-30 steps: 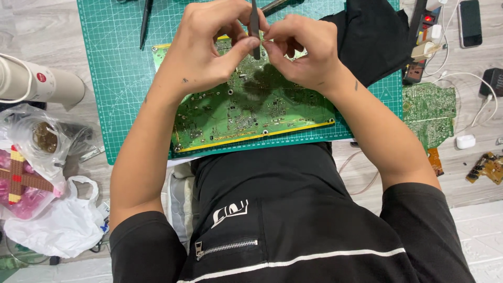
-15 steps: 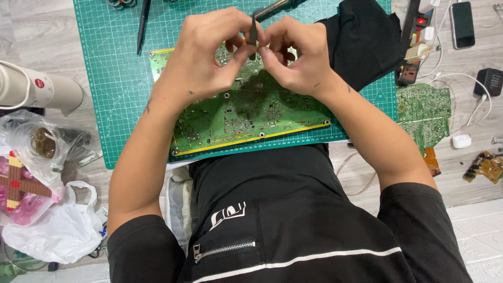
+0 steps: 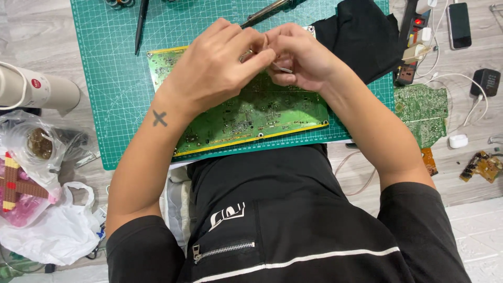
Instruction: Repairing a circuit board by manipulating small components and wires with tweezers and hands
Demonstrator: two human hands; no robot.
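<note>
Green circuit board point(image 3: 246, 112) lay on the cutting mat point(image 3: 105, 78), near edge overhanging the lap. Left hand point(image 3: 215, 68) and right hand point(image 3: 301, 57) pinched a small metal part point(image 3: 283, 68) above it. Risk: grip slips, part drops among components; nearby soldering iron point(image 3: 264, 11) could get knocked.

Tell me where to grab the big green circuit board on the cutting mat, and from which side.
Grip the green circuit board by its bare near long edge, coming from the person's side. It lies flat on the green cutting mat, that yellow-trimmed edge is free, and the left hand and right hand crowd the far edge.
</note>
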